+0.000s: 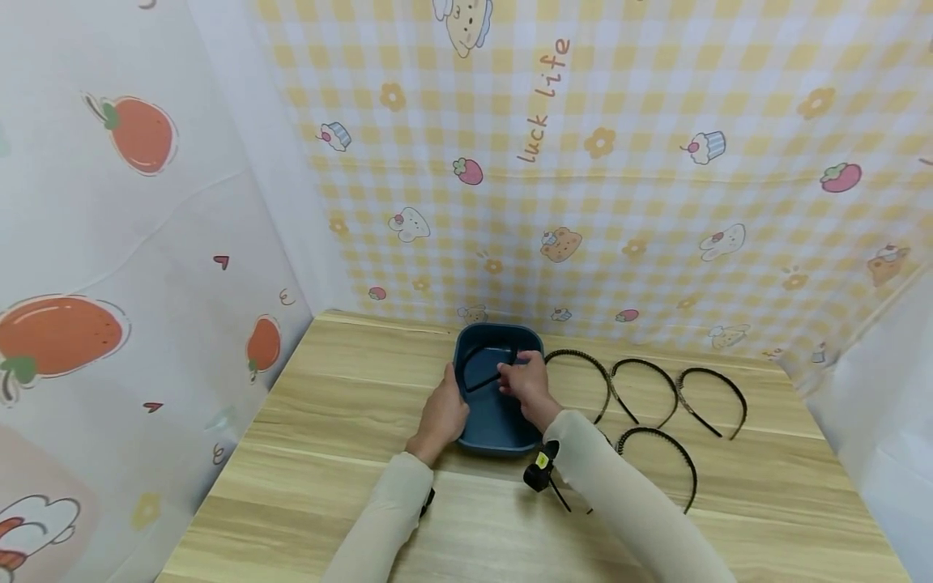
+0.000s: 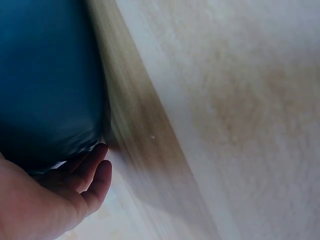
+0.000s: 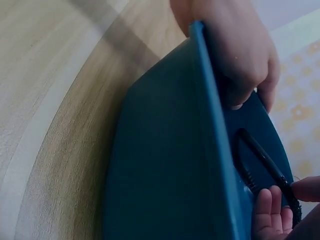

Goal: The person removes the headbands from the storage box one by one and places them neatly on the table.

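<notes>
A dark blue rectangular bin (image 1: pixel 499 429) stands on the wooden table. My left hand (image 1: pixel 442 413) grips its left wall, thumb over the rim on the inside; in the left wrist view the fingers (image 2: pixel 95 172) lie along the outside. Inside the bin's far half is a black headband (image 3: pixel 265 159) with a toothed section. My right hand (image 1: pixel 526 382) reaches over the right rim and pinches that headband between thumb and fingertips. Other black headbands lie right of the bin, the nearest being a headband (image 1: pixel 607 380) beside its right wall.
Further right on the table (image 1: pixel 328 405) lie a middle headband (image 1: pixel 645 363), a far-right headband (image 1: pixel 717 376) and a front headband (image 1: pixel 688 461). Another headband (image 1: pixel 560 492) is partly hidden under the right wrist. A yellow checked cloth (image 1: pixel 619 202) hangs behind the table.
</notes>
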Motion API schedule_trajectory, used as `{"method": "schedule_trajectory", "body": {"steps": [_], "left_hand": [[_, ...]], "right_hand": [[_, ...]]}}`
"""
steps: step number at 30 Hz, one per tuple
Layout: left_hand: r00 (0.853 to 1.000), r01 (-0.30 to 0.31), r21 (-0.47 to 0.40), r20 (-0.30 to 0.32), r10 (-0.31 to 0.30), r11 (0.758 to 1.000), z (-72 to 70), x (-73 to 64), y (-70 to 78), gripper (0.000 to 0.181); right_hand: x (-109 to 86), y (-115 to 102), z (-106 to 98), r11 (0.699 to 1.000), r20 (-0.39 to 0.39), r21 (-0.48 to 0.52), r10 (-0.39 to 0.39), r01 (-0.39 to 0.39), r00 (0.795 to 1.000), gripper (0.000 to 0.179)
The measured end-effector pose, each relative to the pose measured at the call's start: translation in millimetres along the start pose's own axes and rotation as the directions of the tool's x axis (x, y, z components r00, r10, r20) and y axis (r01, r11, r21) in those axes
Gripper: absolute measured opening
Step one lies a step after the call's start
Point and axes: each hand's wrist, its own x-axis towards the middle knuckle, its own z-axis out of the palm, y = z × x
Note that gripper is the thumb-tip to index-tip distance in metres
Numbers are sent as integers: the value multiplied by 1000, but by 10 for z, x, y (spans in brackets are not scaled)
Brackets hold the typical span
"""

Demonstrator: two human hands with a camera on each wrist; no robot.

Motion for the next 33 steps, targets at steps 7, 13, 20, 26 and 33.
{"method": "schedule_trajectory", "body": {"steps": [7, 13, 20, 26, 33], "left_hand": [[1000, -15, 1, -1, 15, 1000, -14, -2, 4, 66], [999, -33, 5, -8, 34, 999, -15, 3, -8, 65], [999, -46, 7, -17, 46, 999, -15, 9, -27, 66], [999, -36, 11, -16, 36, 999, -12, 10, -36, 67], [999, -31, 3, -10, 31, 1000, 1, -8, -30, 66]], "right_hand": [[-3, -42, -7, 1000, -15, -6, -16, 16, 1000, 44], [-32, -101, -113, 998, 14, 55, 22, -23, 1000, 46], [-72, -144, -338, 996, 60, 90, 21, -27, 998, 49], [-67, -182, -530, 996, 96, 88, 20, -29, 995, 50], [-99, -208, -766, 998, 117, 61, 10, -17, 993, 50]]}}
